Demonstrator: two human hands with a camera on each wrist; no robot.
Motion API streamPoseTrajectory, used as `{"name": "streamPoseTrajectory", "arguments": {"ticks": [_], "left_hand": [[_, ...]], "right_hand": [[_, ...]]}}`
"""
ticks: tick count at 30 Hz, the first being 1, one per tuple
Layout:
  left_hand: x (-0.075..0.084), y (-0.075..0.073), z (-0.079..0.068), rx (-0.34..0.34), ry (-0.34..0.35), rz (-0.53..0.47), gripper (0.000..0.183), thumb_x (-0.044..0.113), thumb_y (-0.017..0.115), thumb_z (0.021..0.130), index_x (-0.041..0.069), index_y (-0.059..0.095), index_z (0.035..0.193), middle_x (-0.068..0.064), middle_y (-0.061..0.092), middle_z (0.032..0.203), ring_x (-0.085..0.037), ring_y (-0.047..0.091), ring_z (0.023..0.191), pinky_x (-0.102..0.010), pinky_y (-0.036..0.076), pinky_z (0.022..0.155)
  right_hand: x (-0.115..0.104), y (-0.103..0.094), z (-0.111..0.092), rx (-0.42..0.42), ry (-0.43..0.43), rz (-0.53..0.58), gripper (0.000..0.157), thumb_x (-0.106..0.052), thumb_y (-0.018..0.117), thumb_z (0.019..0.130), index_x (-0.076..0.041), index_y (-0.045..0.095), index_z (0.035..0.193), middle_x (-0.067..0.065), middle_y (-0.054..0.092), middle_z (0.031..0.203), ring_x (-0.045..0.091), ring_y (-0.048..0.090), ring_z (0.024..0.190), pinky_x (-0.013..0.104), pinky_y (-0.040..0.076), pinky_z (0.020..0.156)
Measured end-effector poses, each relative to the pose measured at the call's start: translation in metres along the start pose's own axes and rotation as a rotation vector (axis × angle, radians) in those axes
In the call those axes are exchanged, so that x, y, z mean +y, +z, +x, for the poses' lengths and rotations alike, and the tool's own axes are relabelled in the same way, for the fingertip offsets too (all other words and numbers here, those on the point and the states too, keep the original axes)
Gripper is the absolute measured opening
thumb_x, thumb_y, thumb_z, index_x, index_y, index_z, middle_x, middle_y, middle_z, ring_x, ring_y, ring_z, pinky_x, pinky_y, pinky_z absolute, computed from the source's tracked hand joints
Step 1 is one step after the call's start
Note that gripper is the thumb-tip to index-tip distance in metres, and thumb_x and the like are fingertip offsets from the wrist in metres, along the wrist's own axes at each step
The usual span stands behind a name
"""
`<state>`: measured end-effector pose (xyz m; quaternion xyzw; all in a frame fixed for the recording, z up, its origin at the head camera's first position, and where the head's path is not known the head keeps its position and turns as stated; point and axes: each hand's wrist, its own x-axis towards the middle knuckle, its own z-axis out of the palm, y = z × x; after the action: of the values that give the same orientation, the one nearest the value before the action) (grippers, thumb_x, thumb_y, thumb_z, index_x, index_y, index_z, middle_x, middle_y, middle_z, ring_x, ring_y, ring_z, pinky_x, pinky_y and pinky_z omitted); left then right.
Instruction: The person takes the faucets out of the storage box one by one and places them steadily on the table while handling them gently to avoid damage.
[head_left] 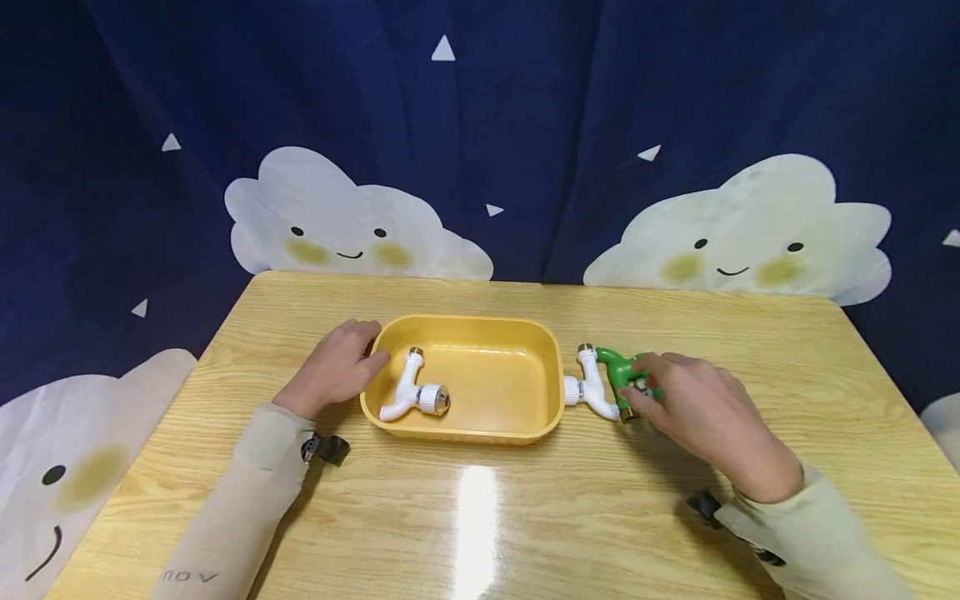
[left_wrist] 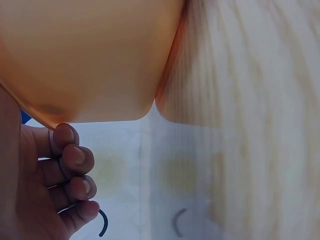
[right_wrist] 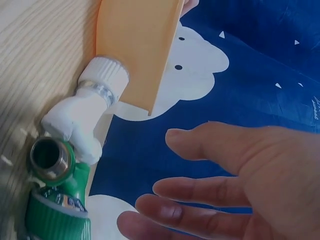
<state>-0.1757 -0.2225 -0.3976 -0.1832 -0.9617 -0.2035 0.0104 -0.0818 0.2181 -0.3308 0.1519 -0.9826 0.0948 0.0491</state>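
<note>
A yellow plastic basin (head_left: 465,436) stands on the table, a white faucet (head_left: 407,390) lying inside near its left end. My left hand (head_left: 337,367) holds the basin's left rim, thumb over the edge; in the left wrist view its fingers (left_wrist: 79,156) curl beside the rim, and the thumb is hidden. To the right of the basin lies another white faucet (head_left: 592,385), its ribbed white collar against the basin wall. Beside it is a green faucet (right_wrist: 57,210), partly covered in the head view by my right hand (head_left: 697,408). That hand's fingers are spread above the green faucet, apart from it.
The wooden table (head_left: 360,533) reaches back to a dark blue curtain (head_left: 525,125) with smiling clouds. Small black devices (head_left: 325,448) are strapped at both wrists. A bright reflection lies on the tabletop in front of the basin.
</note>
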Motion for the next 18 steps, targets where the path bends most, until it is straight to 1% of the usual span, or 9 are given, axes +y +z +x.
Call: {"name": "streamPoseTrajectory", "arguments": {"ticks": [2, 8, 10, 16, 18], "left_hand": [[0.000, 0.000, 0.000, 0.001, 0.002, 0.000, 0.020, 0.022, 0.053, 0.097, 0.013, 0.051, 0.080, -0.006, 0.045, 0.074, -0.023, 0.044, 0.076, -0.034, 0.035, 0.070], [0.000, -0.001, 0.000, 0.007, 0.001, -0.001, 0.018, 0.023, 0.054, 0.097, 0.012, 0.054, 0.083, -0.006, 0.048, 0.075, -0.024, 0.046, 0.078, -0.035, 0.036, 0.071], [0.000, -0.001, 0.000, 0.003, 0.000, 0.000, 0.018, 0.023, 0.054, 0.097, 0.012, 0.054, 0.083, -0.006, 0.048, 0.075, -0.024, 0.046, 0.078, -0.035, 0.036, 0.070], [-0.001, 0.000, 0.000, -0.003, -0.007, 0.000, 0.018, 0.023, 0.054, 0.097, 0.013, 0.054, 0.082, -0.006, 0.047, 0.075, -0.024, 0.046, 0.078, -0.034, 0.036, 0.071], [-0.001, 0.000, 0.000, -0.004, -0.008, 0.000, 0.018, 0.023, 0.054, 0.097, 0.013, 0.053, 0.081, -0.006, 0.047, 0.075, -0.024, 0.046, 0.078, -0.035, 0.035, 0.071]], "right_hand": [[-0.002, 0.000, 0.001, 0.006, -0.008, 0.007, 0.026, -0.029, 0.075, 0.092, -0.008, 0.074, 0.107, 0.000, 0.072, 0.083, 0.007, 0.055, 0.060, 0.029, 0.041, 0.049], [-0.008, -0.001, 0.004, 0.012, -0.025, -0.002, 0.029, -0.029, 0.076, 0.092, -0.007, 0.074, 0.110, 0.003, 0.076, 0.088, 0.012, 0.063, 0.064, 0.032, 0.047, 0.051], [-0.010, -0.001, 0.005, 0.009, -0.031, -0.001, 0.029, -0.029, 0.076, 0.092, -0.007, 0.074, 0.110, 0.004, 0.077, 0.088, 0.012, 0.064, 0.065, 0.032, 0.047, 0.051], [-0.014, 0.000, 0.006, 0.013, -0.041, 0.011, 0.026, -0.029, 0.076, 0.092, -0.008, 0.074, 0.106, 0.001, 0.074, 0.085, 0.009, 0.058, 0.061, 0.029, 0.043, 0.050], [-0.016, 0.001, 0.006, 0.020, -0.042, 0.014, 0.022, -0.029, 0.076, 0.092, -0.009, 0.072, 0.101, -0.001, 0.071, 0.081, 0.008, 0.053, 0.059, 0.028, 0.041, 0.051]]}}
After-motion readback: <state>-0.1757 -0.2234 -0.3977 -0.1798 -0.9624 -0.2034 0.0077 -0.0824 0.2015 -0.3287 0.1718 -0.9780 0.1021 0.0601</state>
